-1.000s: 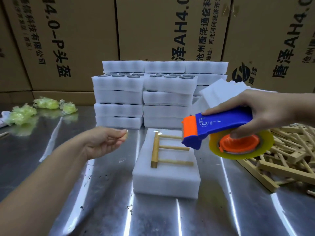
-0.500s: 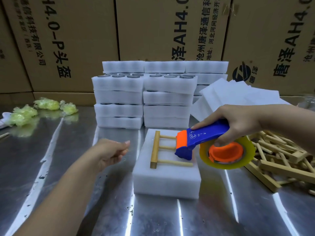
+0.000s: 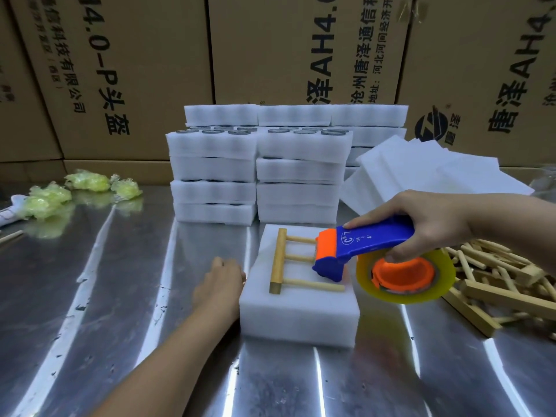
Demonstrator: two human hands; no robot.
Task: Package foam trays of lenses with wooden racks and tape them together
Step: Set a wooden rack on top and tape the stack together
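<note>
One rack (image 3: 296, 263), three dowels, lies on one foam block (image 3: 301, 314). Right hand (image 3: 421, 224) grips one tape dispenser (image 3: 376, 251), nose touching rack. Left hand (image 3: 219, 287), loosely curled and holding nothing, rests against block's left side.

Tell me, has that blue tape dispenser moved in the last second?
Yes. The tape dispenser, in the right hand, has come down and leftward onto the wooden rack, which lies unmoved on the foam block.

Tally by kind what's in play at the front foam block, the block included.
Block: 1
Rack: 1
Tape gun: 1
Hands: 2, left hand and right hand
Total: 5
</note>
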